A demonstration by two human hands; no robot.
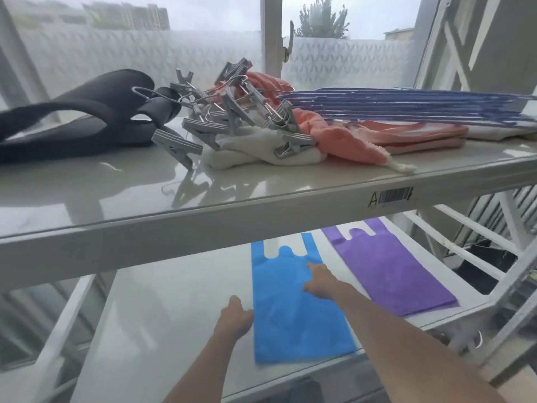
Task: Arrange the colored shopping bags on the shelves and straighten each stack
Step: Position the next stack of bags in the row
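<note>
A stack of blue shopping bags (293, 321) lies flat on the lower shelf (162, 309), handles pointing away from me. My right hand (319, 282) rests flat on top of the blue stack, fingers stretched forward. My left hand (234, 318) touches the stack's left edge; its fingers look relaxed. To the right lies a stack of purple shopping bags (389, 269), apart from the blue one and slightly angled.
The upper shelf (203, 210) carries a dark strap bag (72, 114), a bundle of grey clip hangers (229, 117), white and orange cloths (343, 138) and flat blue-edged items (406, 109). A white rack frame (465, 245) stands right of the shelves. A window is behind.
</note>
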